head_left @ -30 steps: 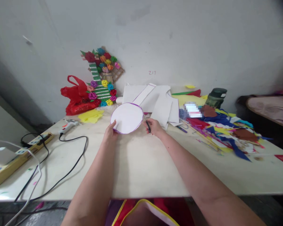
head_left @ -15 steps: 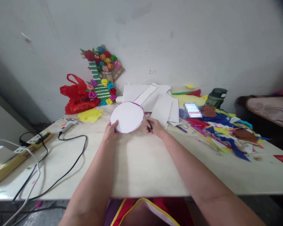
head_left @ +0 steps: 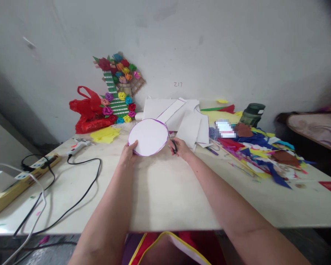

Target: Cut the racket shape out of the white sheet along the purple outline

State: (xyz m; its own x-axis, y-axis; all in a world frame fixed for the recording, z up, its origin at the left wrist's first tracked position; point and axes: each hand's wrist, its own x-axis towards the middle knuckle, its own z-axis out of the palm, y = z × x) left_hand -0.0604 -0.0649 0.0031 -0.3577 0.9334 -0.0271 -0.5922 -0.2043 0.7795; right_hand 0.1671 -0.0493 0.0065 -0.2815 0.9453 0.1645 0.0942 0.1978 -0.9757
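Observation:
A round white cardboard disc [head_left: 148, 137] with a purple line along its edge is held up over the table. My left hand [head_left: 130, 151] grips its lower left edge, thumb on top and fingers underneath. In my right hand [head_left: 179, 147] are scissors [head_left: 174, 145] with black handles, my fingers closed round them. Their blades point up and lie against the disc's right edge. Behind the disc lie cut white card pieces [head_left: 189, 125], some with purple lines.
A glue gun [head_left: 78, 146], its cord and a yellow power strip [head_left: 24, 180] lie at left. Paper flowers [head_left: 121, 71] and a red bag [head_left: 89, 112] stand behind. At right are a pen [head_left: 212, 151], a blurred-out phone [head_left: 225, 129], coloured scraps [head_left: 264, 152] and a dark green bottle [head_left: 252, 115].
Both hands, the disc and the scissors stay in almost the same place. The whole view has shifted very slightly.

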